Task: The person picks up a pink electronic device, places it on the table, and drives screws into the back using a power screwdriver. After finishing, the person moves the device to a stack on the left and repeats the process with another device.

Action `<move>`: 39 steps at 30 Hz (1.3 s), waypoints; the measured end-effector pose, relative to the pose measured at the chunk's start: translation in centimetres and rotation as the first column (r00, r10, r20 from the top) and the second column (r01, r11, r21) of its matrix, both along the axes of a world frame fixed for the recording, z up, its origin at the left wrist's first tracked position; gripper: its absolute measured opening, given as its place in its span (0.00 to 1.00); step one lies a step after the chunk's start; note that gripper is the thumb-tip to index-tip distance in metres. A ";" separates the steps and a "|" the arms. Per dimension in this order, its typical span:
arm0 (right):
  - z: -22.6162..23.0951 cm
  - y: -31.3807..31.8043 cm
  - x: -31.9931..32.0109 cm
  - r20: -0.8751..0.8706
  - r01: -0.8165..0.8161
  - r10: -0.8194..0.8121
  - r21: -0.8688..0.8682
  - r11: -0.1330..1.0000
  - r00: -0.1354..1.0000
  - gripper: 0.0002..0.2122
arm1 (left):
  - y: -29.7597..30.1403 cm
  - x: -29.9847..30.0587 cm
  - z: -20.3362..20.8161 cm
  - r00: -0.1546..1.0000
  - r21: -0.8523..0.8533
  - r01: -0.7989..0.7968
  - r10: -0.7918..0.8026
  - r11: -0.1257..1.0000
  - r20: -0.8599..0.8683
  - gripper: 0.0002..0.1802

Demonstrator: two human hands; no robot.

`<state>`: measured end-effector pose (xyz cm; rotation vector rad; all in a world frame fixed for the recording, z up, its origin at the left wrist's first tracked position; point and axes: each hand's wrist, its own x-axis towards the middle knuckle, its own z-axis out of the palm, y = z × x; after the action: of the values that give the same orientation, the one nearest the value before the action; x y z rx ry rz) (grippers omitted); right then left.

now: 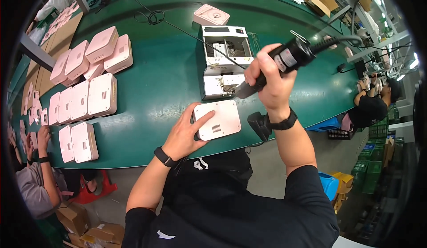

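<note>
A pale pink box-shaped housing with rounded corners, corner screw holes and a small slotted vent lies on the green bench in front of me. My left hand grips its left side, thumb along the near edge and index finger resting on the upper face. My right hand is wrapped around a black corded electric screwdriver. The screwdriver slants down to the left, and its tip is at the front of a screw feeder just beyond the housing. Whether a screw sits on the tip is too small to tell.
Several similar pink housings stand in rows and a stack at the left. Another pink unit lies behind the feeder. A thin cable crosses the bench. Other people work at the left and far right.
</note>
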<state>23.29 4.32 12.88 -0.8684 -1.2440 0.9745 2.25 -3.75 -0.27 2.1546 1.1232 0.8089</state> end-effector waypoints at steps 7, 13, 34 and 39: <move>-0.9 -1.2 1.1 0.038 0.011 -0.013 0.054 0.998 0.999 0.06 | 0.3 0.3 -0.2 1.000 0.021 -0.012 0.012 1.000 0.016 0.44; -2.3 -1.2 0.7 0.027 0.020 -0.021 0.028 0.999 0.999 0.07 | 0.2 0.3 -0.3 0.999 -0.004 -0.031 0.031 1.000 0.024 0.44; -2.4 -1.1 1.0 0.000 0.002 -0.002 0.040 0.999 1.000 0.06 | 0.3 0.4 -0.3 1.000 -0.010 -0.008 0.008 1.000 0.015 0.47; 0.4 -0.2 0.0 -0.101 0.007 0.005 0.115 0.993 0.995 0.06 | 0.6 1.1 -0.3 1.000 -0.006 0.004 -0.004 1.000 0.013 0.46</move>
<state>23.31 4.09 13.28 -0.7211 -1.2006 0.9259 3.30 -3.14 -0.58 2.1429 1.1130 0.8161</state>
